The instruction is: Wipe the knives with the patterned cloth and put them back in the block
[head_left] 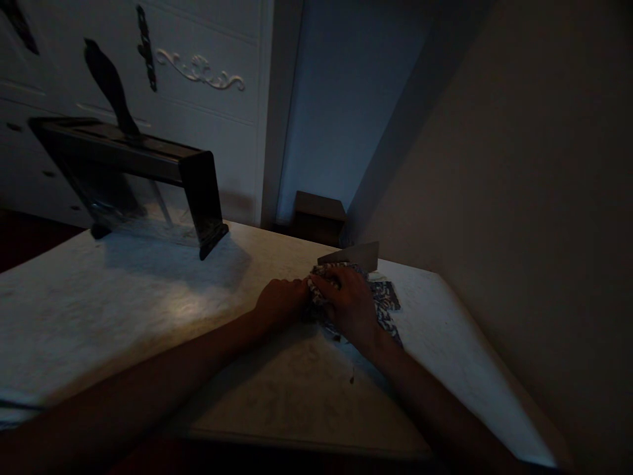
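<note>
A sheet of patterned paper point(384, 297) lies partly folded near the far right corner of the pale table point(123, 303). My left hand point(279, 302) is curled shut and pinches the paper's left edge. Resting on top of the paper, my right hand point(349, 303) presses down with bent fingers and hides most of the fold. A grey triangular flap point(356, 254) of the paper sticks up just behind my right hand. The light is dim and the details of the fold are hard to see.
A dark knife block point(148, 171) with a clear front and one black handle point(109, 82) stands at the table's far left. White cabinet doors point(198, 79) rise behind it. A small brown box point(319, 214) sits by the wall. A plain wall runs along the right.
</note>
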The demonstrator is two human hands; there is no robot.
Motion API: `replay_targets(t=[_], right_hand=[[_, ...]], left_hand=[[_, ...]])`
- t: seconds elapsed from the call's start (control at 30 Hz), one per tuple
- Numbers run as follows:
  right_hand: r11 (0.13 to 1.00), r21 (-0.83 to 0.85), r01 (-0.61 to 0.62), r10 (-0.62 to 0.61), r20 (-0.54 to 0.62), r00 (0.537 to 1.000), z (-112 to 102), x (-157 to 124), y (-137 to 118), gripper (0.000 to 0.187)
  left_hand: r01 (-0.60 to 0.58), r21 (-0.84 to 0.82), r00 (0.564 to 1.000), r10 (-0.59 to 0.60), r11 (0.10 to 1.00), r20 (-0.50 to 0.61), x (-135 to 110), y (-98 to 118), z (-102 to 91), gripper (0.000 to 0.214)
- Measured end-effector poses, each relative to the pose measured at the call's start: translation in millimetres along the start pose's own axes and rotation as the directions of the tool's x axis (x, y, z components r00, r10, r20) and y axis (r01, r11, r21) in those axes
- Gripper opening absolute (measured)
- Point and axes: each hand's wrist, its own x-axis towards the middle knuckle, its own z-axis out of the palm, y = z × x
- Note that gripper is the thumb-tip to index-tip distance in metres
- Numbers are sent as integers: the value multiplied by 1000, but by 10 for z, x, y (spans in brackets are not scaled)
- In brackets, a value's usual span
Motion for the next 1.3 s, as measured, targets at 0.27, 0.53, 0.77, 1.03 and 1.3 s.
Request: replay_targets(t=[0.27, 0.53, 0.77, 1.03, 1.3], right_hand=[[992, -96, -85, 85, -7, 996, 43, 57, 30, 35], [958, 10, -288, 287, -122, 950, 67, 6, 355, 48], [904, 81, -420, 427, -190, 884, 49, -59, 591, 43], [815, 157, -558, 580, -240, 779, 19, -198, 978, 34], [679, 420, -602, 694, -99, 713, -55, -265, 1152, 34]], left_hand=[[-59, 109, 997, 64, 992, -43, -5, 18, 2, 32], [-78, 108, 995, 84, 991, -52, 4, 0, 27, 30], [-83, 113, 996, 86, 990, -28, 36, -33, -10, 33], [-113, 73, 993, 115, 991, -19, 71, -125, -33, 36], [-60, -23, 997, 59, 998, -51, 79, -184, -46, 36]])
